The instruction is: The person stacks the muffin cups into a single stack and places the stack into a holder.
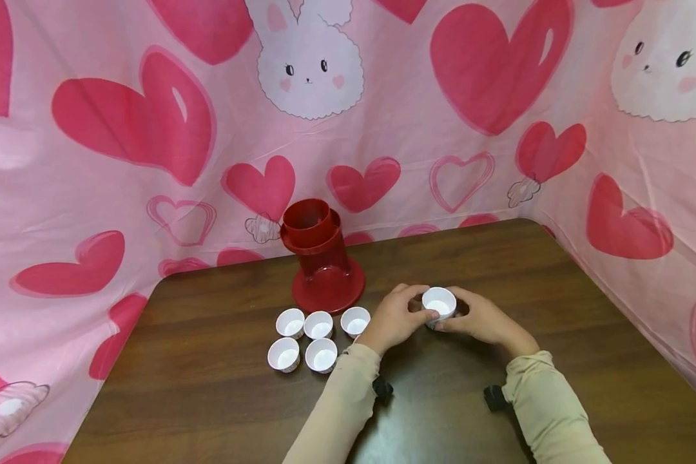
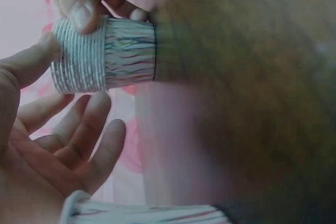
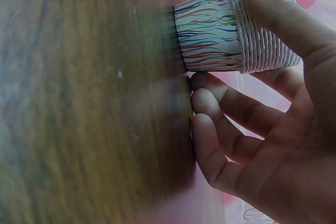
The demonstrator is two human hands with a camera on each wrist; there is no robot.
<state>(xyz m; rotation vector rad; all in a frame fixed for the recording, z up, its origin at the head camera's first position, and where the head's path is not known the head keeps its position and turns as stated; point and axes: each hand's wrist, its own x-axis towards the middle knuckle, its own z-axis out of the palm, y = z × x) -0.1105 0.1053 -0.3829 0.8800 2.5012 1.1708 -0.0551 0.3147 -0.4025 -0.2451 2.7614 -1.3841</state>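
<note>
Closest to the head camera, beige fabric sleeves [image 1: 336,412] lead to a bare left hand [image 1: 391,322] and right hand [image 1: 487,319], together grasping an upright stack of nested white paper cups [image 1: 439,304] at 4 o'clock. From it, five single white paper cups [image 1: 321,356] stand toward 9 o'clock, a glossy red tubular stand [image 1: 320,261] toward 10.

Left wrist view: stack at 10 o'clock, multicoloured streaks below its rims, left thumb and fingertips pinching.

Right wrist view: stack at 1 o'clock, right thumb and fingers gripping.

Likely step: parting cups, calling for steadying the lower ones while easing the top rim.
</note>
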